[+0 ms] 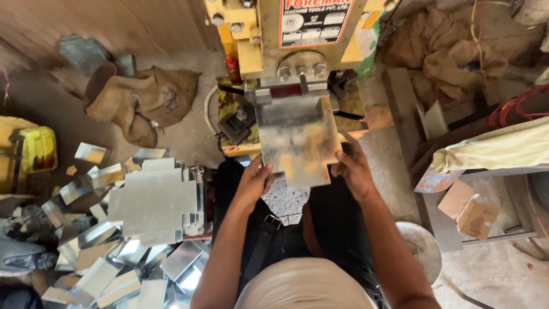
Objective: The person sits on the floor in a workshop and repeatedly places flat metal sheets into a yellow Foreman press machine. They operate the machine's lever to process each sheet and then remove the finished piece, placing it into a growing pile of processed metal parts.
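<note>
A flat metal sheet (297, 140) is seen in the middle of the view. It is grey and shiny, with yellowish reflections, and square notches are cut in its near corners. The sheet is laid on the bed of a yellow press machine (269, 34), and its far edge is pushed under the press head.

The upper part of the machine is cut off by the frame, and the far edge of the sheet is hidden under the tooling. The fingertips below the sheet cannot be made out.

The sheet is gripped at its near left edge by the left hand (253, 182), fingers curled around it. The right edge is pinched by the right hand (353, 167). A stack of cut sheets (154, 200) is lying on the floor at the left.
</note>
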